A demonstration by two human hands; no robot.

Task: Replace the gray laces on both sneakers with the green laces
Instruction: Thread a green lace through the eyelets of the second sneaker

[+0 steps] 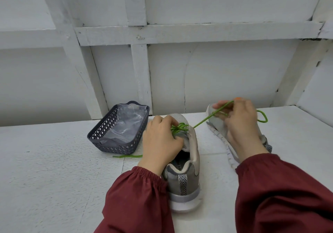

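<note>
A gray sneaker (187, 177) stands upright in front of me, heel toward me, with a green lace (203, 120) threaded through its upper eyelets. My left hand (160, 142) rests on the tongue and pinches the green crossings. My right hand (239, 124) is raised to the right and grips the lace's free end, pulled taut from the shoe; a loop hangs past its far side. A second gray sneaker (219, 130) lies on its side behind my right hand, partly hidden. The lace's other end (127, 156) trails on the table to the left.
A dark lattice basket (100, 135) holding a clear plastic bag stands at the left of the sneaker. The white table runs back to a white panelled wall.
</note>
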